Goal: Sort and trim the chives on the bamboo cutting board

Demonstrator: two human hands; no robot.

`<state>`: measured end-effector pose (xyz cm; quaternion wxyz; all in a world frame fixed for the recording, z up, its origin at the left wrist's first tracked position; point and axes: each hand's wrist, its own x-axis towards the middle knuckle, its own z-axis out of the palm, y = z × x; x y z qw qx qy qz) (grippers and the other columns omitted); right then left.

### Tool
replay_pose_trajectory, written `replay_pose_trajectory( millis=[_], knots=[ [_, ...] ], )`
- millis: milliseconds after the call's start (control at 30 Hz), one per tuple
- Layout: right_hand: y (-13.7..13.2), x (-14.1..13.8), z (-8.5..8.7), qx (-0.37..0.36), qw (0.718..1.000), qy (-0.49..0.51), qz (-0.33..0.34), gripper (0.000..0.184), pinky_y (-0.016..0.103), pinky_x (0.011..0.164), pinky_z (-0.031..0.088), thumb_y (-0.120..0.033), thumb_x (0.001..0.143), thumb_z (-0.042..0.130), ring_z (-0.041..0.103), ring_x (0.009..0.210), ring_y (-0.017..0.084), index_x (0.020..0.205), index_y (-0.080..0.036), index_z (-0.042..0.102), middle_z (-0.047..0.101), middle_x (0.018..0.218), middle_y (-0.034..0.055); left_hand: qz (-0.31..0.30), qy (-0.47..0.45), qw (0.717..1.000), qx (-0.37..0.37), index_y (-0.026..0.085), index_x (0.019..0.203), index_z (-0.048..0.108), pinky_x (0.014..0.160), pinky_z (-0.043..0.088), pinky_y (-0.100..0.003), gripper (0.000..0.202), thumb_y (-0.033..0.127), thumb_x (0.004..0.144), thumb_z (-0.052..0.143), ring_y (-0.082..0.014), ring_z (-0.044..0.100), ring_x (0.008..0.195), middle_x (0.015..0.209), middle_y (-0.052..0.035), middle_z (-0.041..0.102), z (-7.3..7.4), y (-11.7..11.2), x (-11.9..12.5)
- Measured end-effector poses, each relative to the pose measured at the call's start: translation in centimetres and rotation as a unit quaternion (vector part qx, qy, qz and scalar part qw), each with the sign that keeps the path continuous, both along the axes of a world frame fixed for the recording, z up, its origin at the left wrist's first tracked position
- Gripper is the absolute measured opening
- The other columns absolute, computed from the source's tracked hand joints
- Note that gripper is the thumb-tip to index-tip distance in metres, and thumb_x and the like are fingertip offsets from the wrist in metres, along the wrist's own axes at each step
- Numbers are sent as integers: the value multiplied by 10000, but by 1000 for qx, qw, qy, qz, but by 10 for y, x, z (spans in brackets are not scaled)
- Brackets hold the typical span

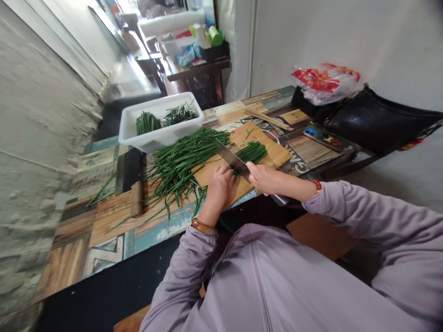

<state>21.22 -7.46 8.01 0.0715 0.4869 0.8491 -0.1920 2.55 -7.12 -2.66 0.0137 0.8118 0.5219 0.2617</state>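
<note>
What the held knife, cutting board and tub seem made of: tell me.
Knife: probably steel; grey, metallic blade and shiny handle end. Cutting board: likely wood or bamboo; smooth, yellowish-tan face. Tub: apparently plastic; milky white walls, rounded corners.

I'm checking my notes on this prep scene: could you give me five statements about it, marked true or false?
1. The right hand grips a knife. True.
2. The left hand is inside the white tub. False: the left hand is over the cutting board, beside the knife.
3. The white tub holds greens. True.
4. The phone lies on the cutting board. False: the phone lies on the table.
5. A red bracelet is on the right wrist. True.
</note>
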Motion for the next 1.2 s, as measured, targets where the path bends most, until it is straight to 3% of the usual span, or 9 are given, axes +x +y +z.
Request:
replay_pose_trajectory(
  millis=[133,267,433,533,633,700,867,1000,1200],
  knots=[
    [-18,19,-4,-2,999,32,-7,341,291,634,458,-122,929,351,698,697,236,1203,-1,512,705,786,182,1,-4,1000,15,157,929,729,899,533,-400,197,78,882,555,-247,619,957,1026,-112,706,0,0,-6],
    [-26,55,-2,-90,980,155,-91,223,237,510,412,-142,910,346,582,437,131,1015,-131,543,635,643,20,24,-14,1000,10,159,929,735,937,527,-427,218,83,866,541,-254,631,988,1044,-119,716,2,-1,-19],
    [-8,96,1,26,950,252,-184,217,241,550,436,-220,928,361,555,431,134,981,-182,568,558,522,-46,91,-9,996,7,168,956,732,940,532,-436,221,148,875,527,-263,639,1003,1049,-122,724,7,-6,-42],
    [12,111,-3,99,960,198,-174,330,277,604,447,-280,963,378,628,546,179,1161,-169,617,673,650,21,125,-6,992,5,178,1002,723,967,525,-445,245,155,864,522,-276,634,1052,1073,-120,725,11,-11,-53],
    [32,117,-9,182,965,100,-160,484,327,698,457,-359,993,418,704,779,257,1437,-190,509,760,933,112,145,3,989,-2,182,1159,686,1017,498,-478,346,175,834,568,-302,617,1151,1210,-129,701,18,-17,-54],
    [44,118,-15,201,970,43,-133,529,351,748,460,-383,1003,436,709,923,299,1504,-214,454,748,1097,148,154,10,988,0,180,1269,637,1069,457,-513,451,226,820,625,-327,577,1243,1339,-141,649,23,-20,-50],
    [66,115,-34,208,971,-23,-118,542,356,790,465,-329,984,514,681,1052,322,1515,-232,465,692,1205,174,141,22,990,3,200,1242,653,1131,394,-526,376,249,871,614,-320,541,1319,1373,-127,638,28,-27,-31],
    [74,115,-53,206,971,1,-123,490,337,813,467,-294,971,533,663,1066,288,1458,-241,537,671,1210,164,70,48,996,-33,197,1165,689,1127,401,-515,273,258,926,571,-304,554,1321,1338,-114,669,23,-31,-16],
    [77,121,-68,206,971,45,-115,427,312,847,446,-285,957,552,634,1044,250,1371,-198,609,657,1189,153,66,57,995,-50,205,1214,671,1141,369,-559,299,256,956,528,-306,546,1343,1386,-127,640,17,-33,-8]
  ],
)
